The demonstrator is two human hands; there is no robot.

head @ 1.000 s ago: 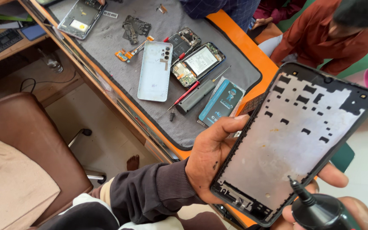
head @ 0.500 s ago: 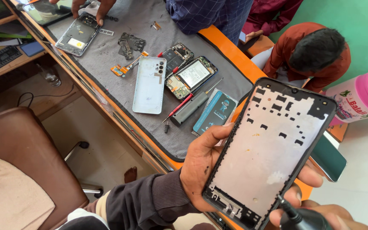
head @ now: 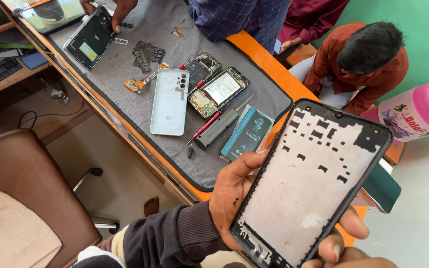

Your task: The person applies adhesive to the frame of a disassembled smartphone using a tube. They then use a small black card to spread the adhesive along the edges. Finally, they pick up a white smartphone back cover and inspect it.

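Near the bottom right of the view, a stripped phone frame (head: 310,184) is gripped in the left hand (head: 234,198), fingers wrapped round its edges, inner face up. Its long axis is tilted from lower left to upper right, away from the body. Only part of the right hand (head: 348,255) is seen at the lower edge, just under the frame's bottom end; whether it is open or closed cannot be told. Beyond, a grey mat (head: 140,79) is laid on an orange bench, with a white back cover (head: 169,103), an opened phone (head: 218,92) and a red screwdriver (head: 204,127) on it.
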